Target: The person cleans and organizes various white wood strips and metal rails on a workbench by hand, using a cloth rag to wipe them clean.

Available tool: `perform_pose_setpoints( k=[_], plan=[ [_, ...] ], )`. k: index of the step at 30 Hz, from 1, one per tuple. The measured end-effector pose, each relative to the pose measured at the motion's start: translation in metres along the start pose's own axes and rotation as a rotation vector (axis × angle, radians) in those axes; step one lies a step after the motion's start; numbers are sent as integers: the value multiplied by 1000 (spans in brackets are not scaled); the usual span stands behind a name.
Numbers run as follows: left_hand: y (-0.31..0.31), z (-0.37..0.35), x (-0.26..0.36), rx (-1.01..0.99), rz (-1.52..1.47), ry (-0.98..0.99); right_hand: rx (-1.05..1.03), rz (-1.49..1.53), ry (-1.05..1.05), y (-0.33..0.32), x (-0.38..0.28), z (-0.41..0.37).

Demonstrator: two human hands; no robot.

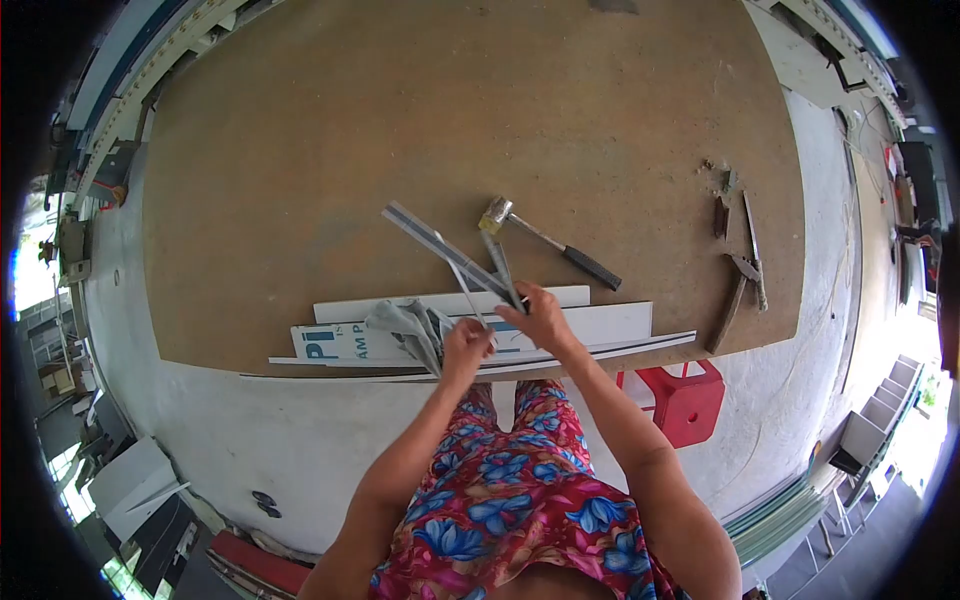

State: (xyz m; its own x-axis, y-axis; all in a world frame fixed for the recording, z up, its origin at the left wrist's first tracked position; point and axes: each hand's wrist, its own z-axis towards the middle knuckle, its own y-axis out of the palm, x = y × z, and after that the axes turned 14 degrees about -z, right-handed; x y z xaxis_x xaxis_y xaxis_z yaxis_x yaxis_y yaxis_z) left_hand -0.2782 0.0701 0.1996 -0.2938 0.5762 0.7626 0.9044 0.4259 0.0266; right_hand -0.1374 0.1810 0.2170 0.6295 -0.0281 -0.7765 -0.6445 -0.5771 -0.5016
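Near the front edge of the brown table, my right hand (540,318) is closed on the lower end of a grey metal strip (440,243), which slants up to the left. A second short grey piece (500,262) meets it at the same hand. My left hand (466,345) has its fingers pressed together round the lower end of a thin white strip (460,278). Beside that hand a grey cloth (405,325) lies crumpled on white panels (600,322), one with blue lettering. A mallet (550,238) with a black grip rests just beyond my right hand.
Along the front edge of the brown table (330,120) lie long thin strips (640,345). A hammer (735,300), a long thin tool (752,240) and small brown scraps (721,217) are at the right. A red stool (688,405) stands on the floor below the front edge.
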Motion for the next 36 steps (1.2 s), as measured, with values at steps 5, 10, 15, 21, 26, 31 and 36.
perform_pose_setpoints(
  k=[5, 10, 15, 21, 26, 31, 36],
  plan=[
    [-20, -23, -29, -139, -101, 136, -186, -192, -62, 32, -36, -11],
    [-58, -18, 4, -415, -115, -177, -121, -264, -123, 68, -29, -23],
    [-76, -11, -9, -93, -806, -272, -228, -261, -343, 91, -40, -31],
    [-77, -16, 3, 226, -1110, -186, -92, -216, 100, 72, -33, 33],
    [-96, -19, -2, 50, -1044, -270, 391, -632, 266, 90, 19, 73],
    [-68, -15, -1, 72, -1026, -323, 173, -450, 457, 77, 11, 83],
    [-39, 1, 8, 142, -980, -238, 191, -295, 321, 70, -11, 63]
  ],
)
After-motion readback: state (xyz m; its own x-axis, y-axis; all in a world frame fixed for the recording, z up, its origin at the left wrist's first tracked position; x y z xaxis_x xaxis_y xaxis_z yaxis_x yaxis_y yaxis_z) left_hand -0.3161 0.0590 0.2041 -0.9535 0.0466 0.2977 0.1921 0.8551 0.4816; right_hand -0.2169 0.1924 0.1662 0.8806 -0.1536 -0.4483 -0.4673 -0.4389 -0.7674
